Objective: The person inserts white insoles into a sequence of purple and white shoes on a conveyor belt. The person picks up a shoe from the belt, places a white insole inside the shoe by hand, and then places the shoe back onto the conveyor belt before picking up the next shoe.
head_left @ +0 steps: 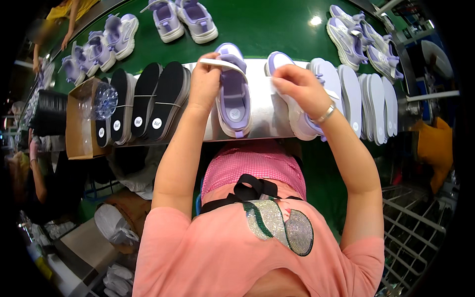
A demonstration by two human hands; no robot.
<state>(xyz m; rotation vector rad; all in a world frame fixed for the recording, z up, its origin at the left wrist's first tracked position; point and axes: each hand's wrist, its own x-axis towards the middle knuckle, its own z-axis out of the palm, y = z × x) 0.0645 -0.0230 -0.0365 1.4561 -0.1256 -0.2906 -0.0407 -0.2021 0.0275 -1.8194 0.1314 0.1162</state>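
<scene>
A lavender-and-white sneaker (248, 110) stands on the metal plate in front of me, toe pointing away, with an insole with a round white sticker lying inside it. My left hand (204, 83) is closed on its white strap, which is lifted over the opening. My right hand (302, 90) hovers over a second lavender-and-white sneaker (298, 121), partly covering it. Its fingers are pinched together; whatever is between them is too blurred to make out.
Stacks of black insoles (168, 101) and a cardboard box (79, 121) holding clear plastic stand to the left. White insoles (350, 99) are lined up at right. More sneakers (198, 21) sit across the green table (267, 24). Another person's arm (72, 22) reaches in at far left.
</scene>
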